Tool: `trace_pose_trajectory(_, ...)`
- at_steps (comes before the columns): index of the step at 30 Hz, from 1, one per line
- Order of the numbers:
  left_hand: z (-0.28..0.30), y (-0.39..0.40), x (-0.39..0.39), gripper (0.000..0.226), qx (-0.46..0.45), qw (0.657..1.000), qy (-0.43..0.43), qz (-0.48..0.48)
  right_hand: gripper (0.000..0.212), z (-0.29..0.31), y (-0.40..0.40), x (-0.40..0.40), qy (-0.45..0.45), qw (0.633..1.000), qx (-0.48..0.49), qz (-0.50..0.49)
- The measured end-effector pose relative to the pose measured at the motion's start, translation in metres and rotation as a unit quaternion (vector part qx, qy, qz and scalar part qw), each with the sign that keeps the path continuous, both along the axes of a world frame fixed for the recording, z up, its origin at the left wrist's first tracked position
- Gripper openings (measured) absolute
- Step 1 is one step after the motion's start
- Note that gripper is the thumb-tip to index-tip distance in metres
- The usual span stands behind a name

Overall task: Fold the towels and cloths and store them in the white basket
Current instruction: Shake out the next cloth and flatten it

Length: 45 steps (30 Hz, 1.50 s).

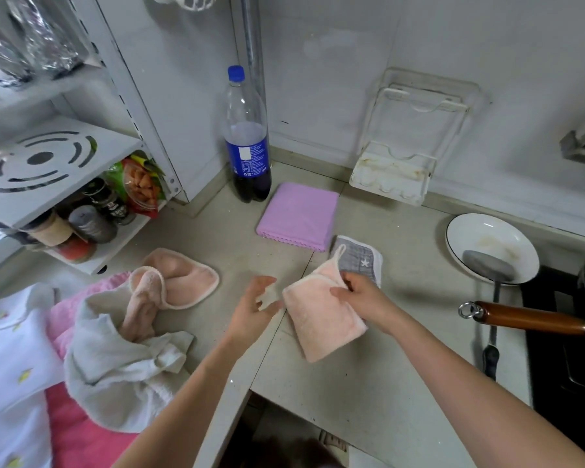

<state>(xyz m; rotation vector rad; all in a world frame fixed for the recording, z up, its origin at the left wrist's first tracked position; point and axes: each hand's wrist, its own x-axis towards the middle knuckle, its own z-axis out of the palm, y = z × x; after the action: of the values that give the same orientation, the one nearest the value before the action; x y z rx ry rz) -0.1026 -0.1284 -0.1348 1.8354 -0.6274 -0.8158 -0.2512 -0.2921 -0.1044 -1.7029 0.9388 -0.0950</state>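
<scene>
Kitchen counter [368, 383]: R hand [365, 300] pinches folded pink cloth [321, 319] near front edge; L hand [254, 309] loose, empty. Next prob: stack w/ purple cloth [299, 216].

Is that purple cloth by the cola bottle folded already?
Folded: the purple cloth lies as a neat flat square with stacked layered edges along its near side.

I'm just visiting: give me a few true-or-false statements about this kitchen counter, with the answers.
1. The right hand grips the folded peach fleece cloth. True.
2. The left hand holds the purple folded cloth. False: it is open and holds nothing.
3. The plastic cola bottle lies on its side. False: it stands upright.
4. A grey spatula rests in the white enamel plate. True.
</scene>
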Motion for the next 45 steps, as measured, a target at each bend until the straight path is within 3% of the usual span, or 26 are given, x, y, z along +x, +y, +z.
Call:
trace_pose_trajectory(2, 0.003, 0.002, 0.009, 0.035, -0.023, 0.996, 0.019, -0.084, 0.019, 0.011, -0.005, -0.001, -0.032, 0.998, 0.048, 0.004)
trace_pose_trajectory(5, 0.013, 0.0, 0.011, 0.028, -0.064, 0.985, 0.083, -0.135, 0.019, 0.021, -0.01, 0.004, -0.078, 0.991, 0.105, -0.025)
trace_pose_trajectory(7, 0.017, -0.001, 0.012, 0.034, -0.065, 0.981, 0.122, -0.138, 0.014, 0.026, -0.011, 0.008, -0.067, 0.995, 0.071, -0.013)
trace_pose_trajectory(11, 0.023, -0.007, 0.014, 0.034, -0.028, 0.968, 0.214, -0.13, 0.027, 0.031, -0.008, 0.015, -0.051, 0.999, -0.007, -0.005)
trace_pose_trajectory(14, 0.025, -0.01, 0.015, 0.048, 0.019, 0.96, 0.248, -0.129, 0.023, 0.032, -0.004, 0.018, -0.051, 0.998, -0.024, 0.011)
trace_pose_trajectory(17, 0.023, -0.01, 0.018, 0.045, 0.055, 0.977, 0.175, -0.111, 0.02, 0.032, -0.002, 0.018, -0.057, 0.996, -0.059, 0.026)
trace_pose_trajectory(20, 0.021, -0.006, 0.029, 0.075, 0.07, 0.992, 0.057, -0.084, 0.012, 0.027, -0.001, 0.014, -0.053, 0.991, -0.123, 0.026)
trace_pose_trajectory(21, 0.02, -0.006, 0.031, 0.076, 0.079, 0.994, 0.014, -0.081, 0.016, 0.023, 0.001, 0.014, -0.044, 0.987, -0.156, 0.023)
trace_pose_trajectory(25, 0.021, -0.014, 0.034, 0.051, 0.124, 0.983, -0.123, -0.051, 0.012, -0.002, 0.014, 0.019, 0.009, 0.974, -0.228, 0.015)
trace_pose_trajectory(29, 0.008, -0.021, 0.037, 0.029, 0.139, 0.979, -0.148, 0.028, 0.013, -0.035, 0.031, 0.038, 0.031, 0.982, -0.179, -0.041)
trace_pose_trajectory(33, -0.021, -0.012, 0.051, 0.039, 0.126, 0.981, -0.133, 0.069, 0.023, -0.063, 0.045, 0.054, 0.048, 0.989, -0.129, -0.062)
trace_pose_trajectory(36, -0.043, -0.004, 0.056, 0.054, 0.146, 0.978, -0.123, 0.081, 0.031, -0.072, 0.057, 0.055, 0.038, 0.979, -0.196, -0.042)
trace_pose_trajectory(40, -0.044, 0.017, 0.04, 0.053, 0.09, 0.981, -0.157, 0.068, 0.045, -0.078, 0.071, 0.05, 0.01, 0.899, -0.428, 0.096)
trace_pose_trajectory(43, -0.043, 0.052, 0.026, 0.049, 0.028, 0.973, -0.231, -0.006, 0.063, -0.094, 0.077, 0.046, 0.037, 0.863, -0.426, 0.269)
trace_pose_trajectory(45, -0.05, 0.074, 0.018, 0.057, 0.045, 0.949, -0.294, -0.108, 0.071, -0.104, 0.074, 0.047, 0.079, 0.863, -0.395, 0.304)
